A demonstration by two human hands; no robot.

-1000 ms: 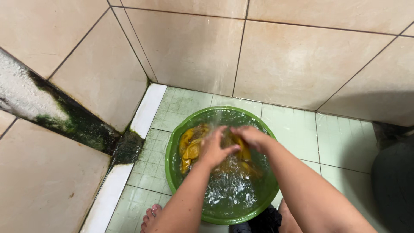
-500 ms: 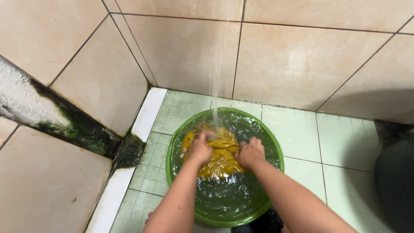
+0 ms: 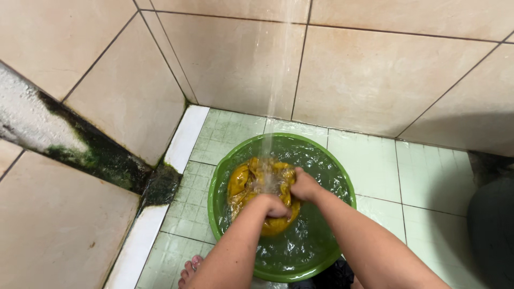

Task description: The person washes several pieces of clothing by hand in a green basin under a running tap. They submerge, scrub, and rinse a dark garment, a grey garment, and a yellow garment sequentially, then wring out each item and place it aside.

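Observation:
A round green basin (image 3: 342, 182) full of water stands on the pale green floor tiles. A wet yellow cloth (image 3: 243, 182) lies bunched in it, toward the far left side. My left hand (image 3: 274, 206) is fisted on the near part of the cloth. My right hand (image 3: 304, 185) grips the cloth's right side, close against the left hand. A thin stream of water (image 3: 276, 91) falls from above onto the cloth between the hands.
Beige wall tiles close the corner behind and to the left. A dark, mouldy ledge (image 3: 96, 152) runs down the left wall to a white floor strip (image 3: 160, 187). My toes (image 3: 188, 270) show at the bottom left. A dark object (image 3: 490, 225) sits at the right edge.
Both hands have shifted on the cloth: the left moved right and nearer, the right moved up slightly, and they now press together. The cloth is bunched tighter.

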